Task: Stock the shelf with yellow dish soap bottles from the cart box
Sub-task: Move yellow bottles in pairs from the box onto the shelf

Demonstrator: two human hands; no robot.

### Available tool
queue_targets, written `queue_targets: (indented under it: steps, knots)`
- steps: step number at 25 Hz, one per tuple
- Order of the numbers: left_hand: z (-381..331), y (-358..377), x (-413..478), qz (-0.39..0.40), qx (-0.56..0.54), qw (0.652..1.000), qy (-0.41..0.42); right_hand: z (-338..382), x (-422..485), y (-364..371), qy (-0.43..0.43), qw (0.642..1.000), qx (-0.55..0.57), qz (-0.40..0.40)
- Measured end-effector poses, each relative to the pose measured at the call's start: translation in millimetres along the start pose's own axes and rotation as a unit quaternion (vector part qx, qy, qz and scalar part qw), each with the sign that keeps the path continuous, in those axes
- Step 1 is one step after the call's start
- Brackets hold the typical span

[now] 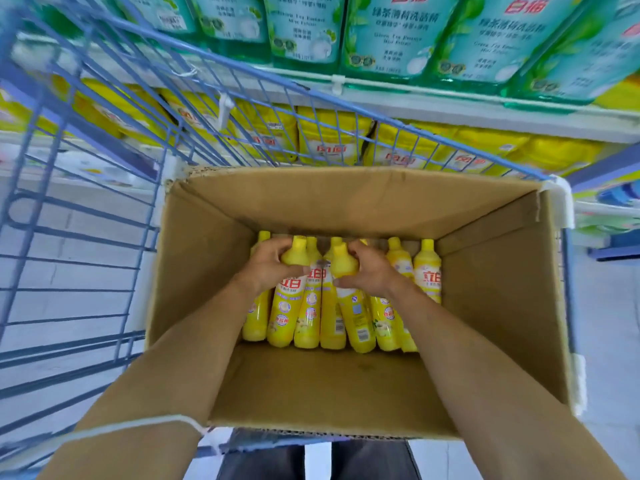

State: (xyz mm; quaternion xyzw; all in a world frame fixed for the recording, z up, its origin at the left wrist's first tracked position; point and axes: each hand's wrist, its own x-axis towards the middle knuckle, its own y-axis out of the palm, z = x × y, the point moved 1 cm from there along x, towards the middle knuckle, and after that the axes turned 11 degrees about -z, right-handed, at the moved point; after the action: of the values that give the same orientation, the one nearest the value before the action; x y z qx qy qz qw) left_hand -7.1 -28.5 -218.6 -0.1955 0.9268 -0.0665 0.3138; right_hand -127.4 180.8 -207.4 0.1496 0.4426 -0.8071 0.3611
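A row of yellow bottles (332,306) lies at the far end of the box (491,282); the near part of the box floor is bare; the left hand (268,265) is closed around the neck of one yellow bottle (287,299); the right hand (369,268) is closed around the neck of another yellow bottle (356,313); the two hands are close together in the middle of the row; the bottles have yellow caps and labels with big red Chinese letters; one label shows a bar code; the small words are too tiny to read.

The brown box sits inside a blue wire cart (79,209); past the cart is a shelf (450,112); on the lower level stand big yellow soap jugs (329,140) with a red and white mark; on the level above stand green soap jugs (398,32); their labels say "Green Tea Essence" in English under Chinese words.
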Motion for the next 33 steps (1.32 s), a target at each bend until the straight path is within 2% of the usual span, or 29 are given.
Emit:
queue_targets:
  steps: [6, 11, 16, 20, 25, 33]
  knots:
    - [-108, -21, -69, 0.017, -0.019, 0.997, 0.07, 67, -86, -86, -0.064, 0.994, -0.074, -0.045]
    - [-259, -35, -124, 0.033, -0.028, 0.986, 0.163, 146, -166, -196, -0.135, 0.98, -0.054, -0.135]
    - [-400, -48, -171, 0.031, -0.009, 0.95, 0.311, 213, -228, -306, -0.209, 0.952, -0.008, -0.223]
    - [-483, -53, -207, 0.031, -0.023, 0.923, 0.383, 249, -265, -379, -0.253, 0.92, -0.007, -0.298]
    - [-567, -49, -249, 0.053, -0.026, 0.882, 0.468, 273, -298, -452, -0.305, 0.895, 0.031, -0.323]
    - [-673, -5, -263, 0.011, -0.017, 0.854, 0.519, 278, -309, -575, -0.382, 0.875, 0.046, -0.295]
